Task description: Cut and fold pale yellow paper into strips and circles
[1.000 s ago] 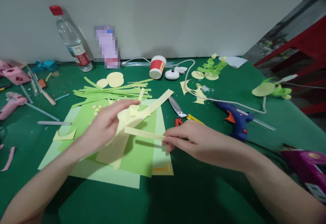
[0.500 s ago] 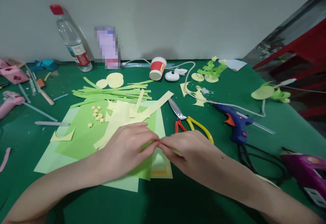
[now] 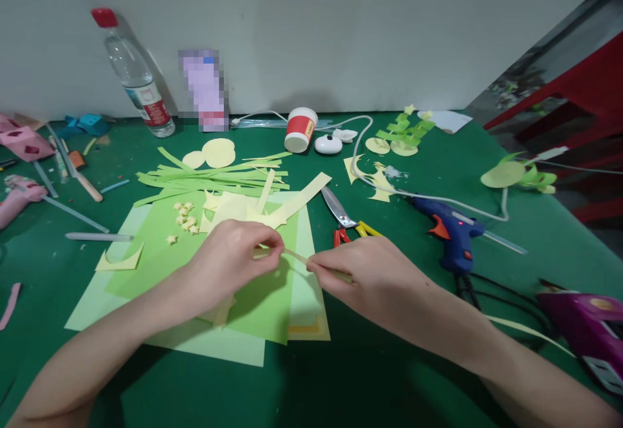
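Pinching paper strip (image 3: 294, 257), part-filled bottle (image 3: 141, 91), cup (image 3: 300, 130)

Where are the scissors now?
In the head view, right of centre: the scissors lie on the green table beside the paper sheets, just beyond the right hand, which partly hides them.

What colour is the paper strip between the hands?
Pale yellow; the strip shows best in the head view.

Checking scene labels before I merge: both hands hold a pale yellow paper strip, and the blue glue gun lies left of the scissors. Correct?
One error: the blue glue gun lies right of the scissors, as the head view shows. The rest stands: left hand and right hand both hold the pale yellow paper strip.
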Demonstrator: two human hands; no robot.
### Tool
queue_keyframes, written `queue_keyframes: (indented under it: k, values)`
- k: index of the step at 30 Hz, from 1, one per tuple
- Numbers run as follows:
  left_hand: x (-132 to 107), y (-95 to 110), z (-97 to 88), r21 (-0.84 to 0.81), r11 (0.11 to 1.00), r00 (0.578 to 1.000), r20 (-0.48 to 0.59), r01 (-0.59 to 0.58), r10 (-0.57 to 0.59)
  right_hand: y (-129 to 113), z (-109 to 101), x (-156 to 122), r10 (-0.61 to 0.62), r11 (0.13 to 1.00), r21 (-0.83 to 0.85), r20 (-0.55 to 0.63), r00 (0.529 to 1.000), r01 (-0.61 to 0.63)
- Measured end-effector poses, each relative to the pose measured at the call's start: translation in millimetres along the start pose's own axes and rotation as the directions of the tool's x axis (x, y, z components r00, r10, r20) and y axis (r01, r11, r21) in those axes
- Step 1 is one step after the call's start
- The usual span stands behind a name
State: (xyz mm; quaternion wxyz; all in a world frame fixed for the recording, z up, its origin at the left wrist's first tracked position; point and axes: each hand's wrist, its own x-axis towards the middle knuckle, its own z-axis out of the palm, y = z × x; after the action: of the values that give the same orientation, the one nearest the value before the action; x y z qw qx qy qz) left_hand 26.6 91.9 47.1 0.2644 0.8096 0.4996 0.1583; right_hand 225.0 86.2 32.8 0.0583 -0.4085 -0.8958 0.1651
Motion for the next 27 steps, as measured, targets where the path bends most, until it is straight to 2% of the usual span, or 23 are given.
queue_keyframes:
  k: [3,6,9,12,14,17,19,21,23,27]
  values:
    - [2,-4,-4.5,-0.041,0.998,0.999,-0.008,0.049,-0.049,1,-9,2,0.083,0.996,0.018,0.046,0.995,-0.084]
    - [4,-7,-9.9,-0.07,0.994,0.997,0.002,0.079,-0.079,2,-15,2,0.113,0.992,0.043,0.088,0.99,-0.117]
    - [8,-16,-18.6,-0.037,0.993,0.994,-0.001,0.113,-0.113,3,-19,-2,0.13,0.99,0.037,0.082,0.988,-0.134]
    - [13,-27,-27.8,0.053,0.985,0.984,-0.074,0.167,-0.162,6,-20,-8,0.138,0.99,0.026,0.052,0.989,-0.139]
    - [13,-29,-29.4,0.042,0.983,0.977,-0.132,0.176,-0.169,7,-20,-10,0.128,0.991,0.029,0.025,0.991,-0.129]
    - [7,-15,-19.8,-0.097,0.993,0.987,-0.141,0.07,-0.083,4,-16,-8,0.076,0.996,0.032,0.033,0.997,-0.077]
    - [0,-3,-7.4,-0.153,0.986,0.997,-0.048,-0.061,0.054,-1,-12,-7,0.023,0.999,0.036,0.072,0.997,-0.026]
    - [-8,7,5.4,-0.079,0.978,0.98,0.03,-0.194,0.197,-6,-8,-6,-0.007,0.999,0.042,0.091,0.996,0.003]
    - [-14,12,14.9,0.003,0.961,0.958,0.073,-0.277,0.276,-10,-5,-8,-0.01,0.999,0.053,0.083,0.996,0.006]
    - [-17,10,17.7,0.058,0.957,0.957,0.068,-0.285,0.281,-14,-5,-12,-0.01,0.997,0.072,0.076,0.997,0.004]
